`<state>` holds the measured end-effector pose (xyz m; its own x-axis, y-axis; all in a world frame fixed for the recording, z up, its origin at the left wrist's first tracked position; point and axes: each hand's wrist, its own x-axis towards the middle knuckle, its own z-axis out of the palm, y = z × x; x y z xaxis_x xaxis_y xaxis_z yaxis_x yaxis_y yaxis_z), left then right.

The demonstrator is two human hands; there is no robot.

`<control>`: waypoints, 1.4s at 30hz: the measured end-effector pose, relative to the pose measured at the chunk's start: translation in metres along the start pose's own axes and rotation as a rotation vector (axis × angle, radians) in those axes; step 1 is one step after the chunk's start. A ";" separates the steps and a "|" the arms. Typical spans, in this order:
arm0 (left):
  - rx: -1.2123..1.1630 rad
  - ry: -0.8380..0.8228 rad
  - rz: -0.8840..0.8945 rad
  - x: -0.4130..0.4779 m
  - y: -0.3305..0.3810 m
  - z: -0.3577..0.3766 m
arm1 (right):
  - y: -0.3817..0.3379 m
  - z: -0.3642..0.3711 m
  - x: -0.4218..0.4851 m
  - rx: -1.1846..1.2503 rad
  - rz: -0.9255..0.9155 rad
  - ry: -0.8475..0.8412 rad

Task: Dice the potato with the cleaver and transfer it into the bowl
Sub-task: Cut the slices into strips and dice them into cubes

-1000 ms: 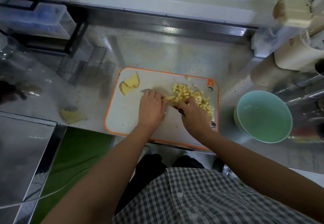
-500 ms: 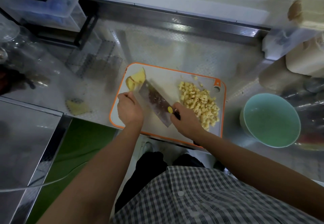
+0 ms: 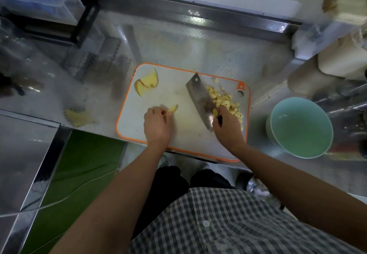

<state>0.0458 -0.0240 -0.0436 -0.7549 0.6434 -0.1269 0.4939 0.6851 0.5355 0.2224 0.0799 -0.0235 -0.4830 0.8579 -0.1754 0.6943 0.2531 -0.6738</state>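
Two hands over one orange-rimmed cutting board (image 3: pixel 184 134).
- Left hand (image 3: pixel 156 124): pinches a potato slice (image 3: pixel 173 108) near the board's middle.
- Right hand (image 3: pixel 226 126): wrapped round the cleaver (image 3: pixel 198 92) handle, blade against the diced potato (image 3: pixel 228 102) heaped at the board's right.
- Uncut slices (image 3: pixel 147 84): far left corner.
- Green bowl (image 3: pixel 272 118): on the counter, right of the board.

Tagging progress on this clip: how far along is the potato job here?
Done: a pile of diced potato lies on the right side of the cutting board. In hand: the right hand grips the cleaver beside the pile; the left hand pinches a potato slice. Left: that slice, the uncut slices at the board's far-left corner, and the whole transfer; the bowl is empty.
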 end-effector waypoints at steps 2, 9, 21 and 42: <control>0.061 -0.031 0.056 0.000 0.005 0.003 | -0.005 -0.001 -0.002 0.027 -0.026 0.003; 0.145 -0.099 0.164 -0.001 0.007 0.000 | -0.026 0.006 0.000 -0.048 -0.130 -0.036; -0.014 -0.075 0.171 0.002 0.012 0.002 | -0.040 0.003 0.003 -0.274 -0.270 -0.170; -0.052 -0.078 0.153 0.002 0.010 0.005 | -0.048 0.012 0.001 -0.309 -0.253 -0.210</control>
<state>0.0514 -0.0138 -0.0425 -0.6361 0.7646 -0.1035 0.5758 0.5597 0.5959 0.1824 0.0636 0.0000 -0.7337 0.6504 -0.1967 0.6520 0.5922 -0.4735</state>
